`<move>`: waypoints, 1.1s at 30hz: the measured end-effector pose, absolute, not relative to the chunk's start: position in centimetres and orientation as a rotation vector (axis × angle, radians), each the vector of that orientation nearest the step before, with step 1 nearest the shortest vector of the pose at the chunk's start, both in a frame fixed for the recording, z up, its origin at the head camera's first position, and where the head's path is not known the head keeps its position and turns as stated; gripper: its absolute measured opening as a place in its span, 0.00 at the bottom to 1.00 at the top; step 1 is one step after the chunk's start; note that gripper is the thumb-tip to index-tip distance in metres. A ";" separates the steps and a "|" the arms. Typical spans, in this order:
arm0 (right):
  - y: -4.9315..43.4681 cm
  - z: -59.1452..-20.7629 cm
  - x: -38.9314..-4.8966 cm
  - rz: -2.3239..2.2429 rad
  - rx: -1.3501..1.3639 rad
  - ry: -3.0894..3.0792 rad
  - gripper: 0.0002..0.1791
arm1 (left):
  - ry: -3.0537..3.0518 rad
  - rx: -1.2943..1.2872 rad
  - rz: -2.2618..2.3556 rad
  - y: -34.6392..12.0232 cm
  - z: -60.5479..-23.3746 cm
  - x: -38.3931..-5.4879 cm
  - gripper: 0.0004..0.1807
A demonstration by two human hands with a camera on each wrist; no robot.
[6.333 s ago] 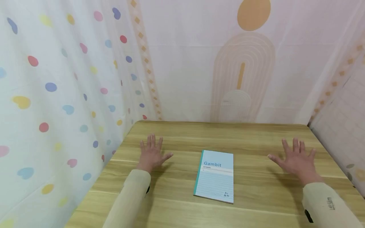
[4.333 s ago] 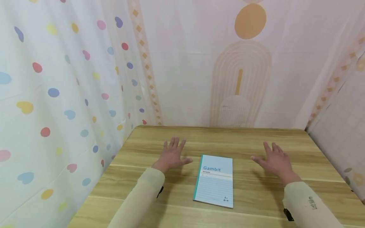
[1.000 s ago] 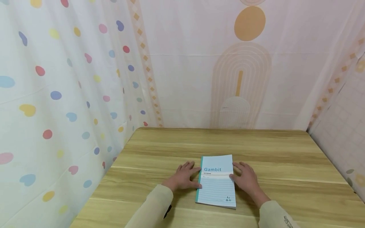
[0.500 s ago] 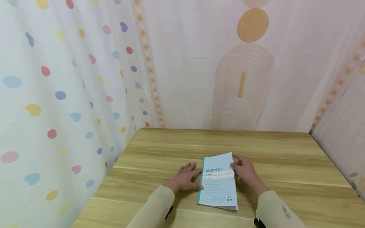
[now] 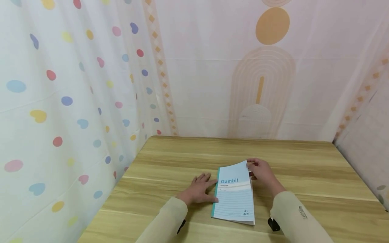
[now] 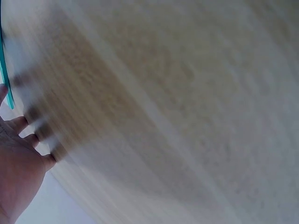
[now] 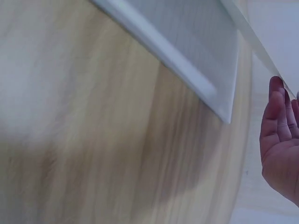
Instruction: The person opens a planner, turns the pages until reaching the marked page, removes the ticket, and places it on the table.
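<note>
A pale blue notebook (image 5: 233,199) with a teal spine lies on the wooden table in the head view, "Gambit" printed on its cover. My left hand (image 5: 198,190) rests against its spine side, fingers spread, with thumb and index finger touching the edge. At the upper right corner my right hand (image 5: 262,173) pinches the cover, which is lifted and bowed. In the right wrist view the raised cover (image 7: 257,44) stands apart from the pages (image 7: 187,42), held at the fingertips of the right hand (image 7: 282,135). The left wrist view shows the left hand (image 6: 21,158) near the teal spine (image 6: 5,74).
The wood-grain table (image 5: 170,158) extends around the notebook on all sides. A dotted curtain (image 5: 76,141) hangs along the left, and a pink patterned curtain (image 5: 200,84) stands behind the far table edge. A pale patterned cloth (image 5: 370,145) hangs at the right.
Both hands came inward from the table's sides to the notebook. My right hand then moved up its right edge, took the cover's corner and raised it. The left hand stays at the spine.
</note>
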State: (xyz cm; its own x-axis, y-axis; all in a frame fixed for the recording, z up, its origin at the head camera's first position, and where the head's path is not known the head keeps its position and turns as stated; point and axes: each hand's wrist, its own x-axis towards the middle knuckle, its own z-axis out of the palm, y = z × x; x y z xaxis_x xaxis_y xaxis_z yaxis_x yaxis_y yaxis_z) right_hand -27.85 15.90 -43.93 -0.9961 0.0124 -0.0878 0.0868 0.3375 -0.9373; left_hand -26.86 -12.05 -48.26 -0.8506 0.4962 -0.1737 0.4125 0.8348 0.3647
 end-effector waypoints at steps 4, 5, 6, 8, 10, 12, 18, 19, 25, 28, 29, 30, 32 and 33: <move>15.4 -43.6 -28.2 -1.784 0.155 2.510 0.20 | 2.755 0.691 0.458 -12.0 -48.1 -26.7 0.45; 15.3 -43.5 -28.3 -1.791 0.167 2.503 0.20 | 2.753 0.688 0.458 -12.0 -48.1 -26.6 0.45; 15.2 -43.4 -28.3 -1.803 0.174 2.495 0.20 | 2.752 0.687 0.459 -12.0 -48.1 -26.6 0.45; 15.1 -43.3 -28.3 -1.831 0.173 2.480 0.20 | 2.751 0.682 0.463 -12.0 -48.0 -26.5 0.45; 14.9 -43.1 -28.3 -1.853 0.154 2.471 0.20 | 2.751 0.680 0.462 -12.0 -47.9 -26.5 0.45; 14.7 -42.9 -28.3 -1.868 0.135 2.469 0.20 | 2.754 0.677 0.460 -12.0 -47.8 -26.5 0.45; 14.5 -42.7 -28.4 -1.884 0.155 2.448 0.20 | 2.751 0.670 0.467 -12.1 -47.8 -26.5 0.45; 14.5 -42.6 -28.4 -1.881 0.164 2.445 0.20 | 2.750 0.671 0.468 -12.1 -47.8 -26.5 0.45; 14.5 -42.5 -28.4 -1.843 0.211 2.464 0.21 | 2.749 0.677 0.463 -12.1 -47.9 -26.6 0.45; 14.7 -42.7 -28.6 -1.831 0.244 2.466 0.21 | 2.748 0.676 0.461 -12.1 -48.0 -26.6 0.45; 14.7 -42.8 -28.7 -1.831 0.256 2.460 0.21 | 2.747 0.674 0.463 -12.1 -48.0 -26.6 0.45; 14.7 -42.8 -28.7 -1.829 0.270 2.452 0.21 | 2.748 0.672 0.463 -12.1 -48.0 -26.5 0.45; 14.8 -43.0 -28.9 -1.844 0.287 2.424 0.22 | 2.750 0.665 0.460 -12.1 -48.0 -26.5 0.45; 14.8 -43.0 -28.9 -1.860 0.298 2.404 0.22 | 2.752 0.664 0.462 -12.1 -47.9 -26.5 0.45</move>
State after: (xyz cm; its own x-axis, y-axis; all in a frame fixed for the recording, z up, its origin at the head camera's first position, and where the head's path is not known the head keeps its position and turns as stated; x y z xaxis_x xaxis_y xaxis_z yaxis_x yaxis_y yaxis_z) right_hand -28.93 14.79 -43.04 -0.9772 0.1001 -0.1874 0.2065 0.2410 -0.9483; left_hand -26.49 -12.10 -47.93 -0.8578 0.4792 -0.1858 0.3922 0.8440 0.3658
